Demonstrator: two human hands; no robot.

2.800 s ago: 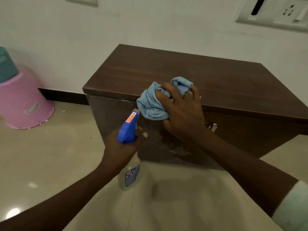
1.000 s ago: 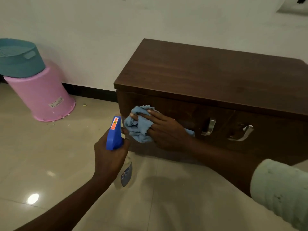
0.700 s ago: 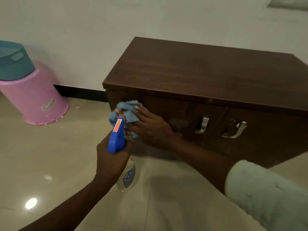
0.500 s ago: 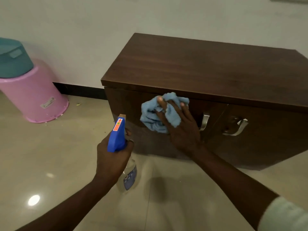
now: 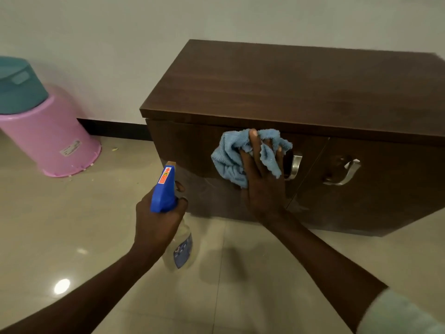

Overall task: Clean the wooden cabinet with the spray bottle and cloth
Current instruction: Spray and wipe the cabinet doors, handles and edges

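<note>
right hand presses a blue cloth flat on the cabinet door, left hand grips the spray bottle.

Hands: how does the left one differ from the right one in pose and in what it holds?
Pose: left hand curls round the spray bottle; right hand lies flat with stretched fingers on the blue cloth. Contact: left hand is off the cabinet; right hand presses against its door. Both are bare.

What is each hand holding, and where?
Left hand grips the spray bottle at its neck; right hand presses the cloth against the cabinet door with straight fingers.
</note>
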